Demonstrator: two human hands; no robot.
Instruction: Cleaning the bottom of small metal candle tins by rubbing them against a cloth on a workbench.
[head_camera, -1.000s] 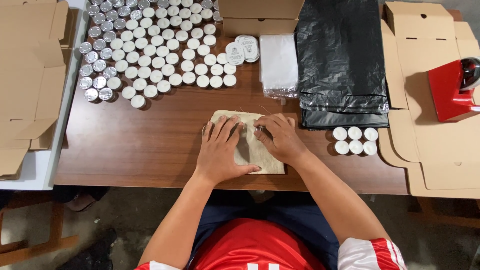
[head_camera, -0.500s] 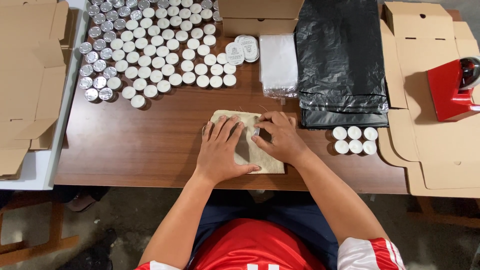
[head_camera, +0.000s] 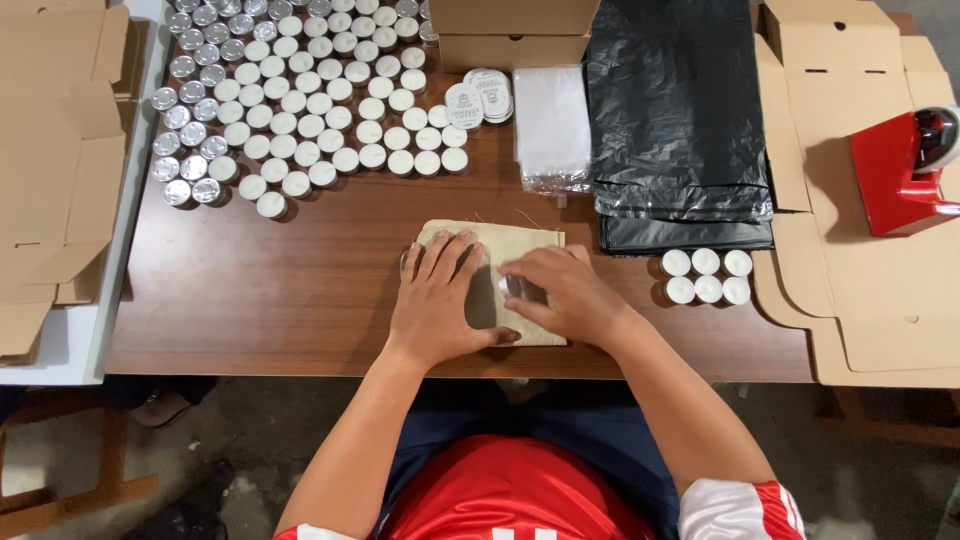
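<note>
Centre of frame, near the table's front edge: small beige woven cloth pouch (head_camera: 500, 262), lying flat on the brown wood-grain table (head_camera: 300, 280). Left hand (head_camera: 440, 305) spread flat, fingers open, pressing the pouch down. Right hand (head_camera: 560, 295) curled over the pouch's right half, fingertips pinching a small round silver-cased tealight (head_camera: 513, 288); grip partly hidden.

Doing it well, by my reading: keep the left palm firm so the limp fabric doesn't creep, and hold the tealight level.

Materials: coarse cloth with loose threads; rigid, shiny metal cups. Upper left, many white tealights in silver cups (head_camera: 300, 95); right of centre, six more (head_camera: 708, 276). Folded glossy black plastic bags (head_camera: 680, 120), upper right.
</note>
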